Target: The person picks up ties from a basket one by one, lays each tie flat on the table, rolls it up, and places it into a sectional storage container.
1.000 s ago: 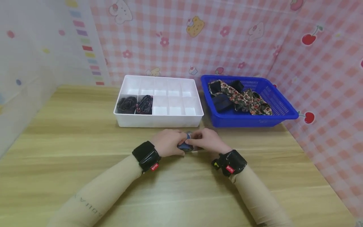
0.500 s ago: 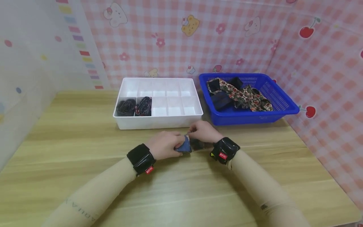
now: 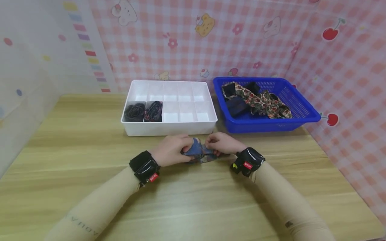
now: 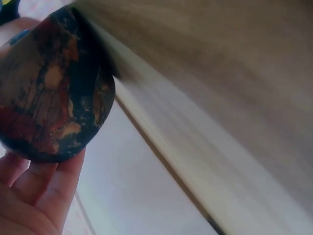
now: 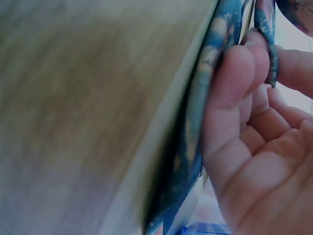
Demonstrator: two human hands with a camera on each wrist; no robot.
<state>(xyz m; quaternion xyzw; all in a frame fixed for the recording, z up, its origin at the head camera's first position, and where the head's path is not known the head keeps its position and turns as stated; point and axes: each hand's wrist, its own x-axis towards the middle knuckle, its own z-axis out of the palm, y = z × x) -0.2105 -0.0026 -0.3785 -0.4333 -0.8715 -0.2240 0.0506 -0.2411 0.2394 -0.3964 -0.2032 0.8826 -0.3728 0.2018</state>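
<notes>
I'm midway through rolling a patterned tie [image 3: 199, 154] into a coil on the counter [image 3: 75, 140], just in front of my chest. My left hand [image 3: 170, 154] sits on the left end of it with its fingers [image 4: 46, 183] curled round the finished roll; the left wrist view shows that dark, red-and-orange bundle cupped against my fingertips. My right hand [image 3: 221, 144] holds the loose blue end, thumb and fingers [image 5: 234, 103] pinching the fabric edge just off the wood.

As I judge it, the next move is to wind the remaining tail snugly onto the roll and keep it clamped so it doesn't spring open.

Going left to right beyond my fingers: the white divider box [image 3: 169, 129] stands just past my left fingers, its near wall close, with two rolled ties [image 3: 144, 111] in the near-left cells and the cell beside them bare. Further right, well past my right fingers, the blue basket [image 3: 271, 125] holds more ties [image 3: 256, 100]. To either side of my hands and back toward me the counter is open wood, so I have room to work; the box wall ahead is the one edge to mind
</notes>
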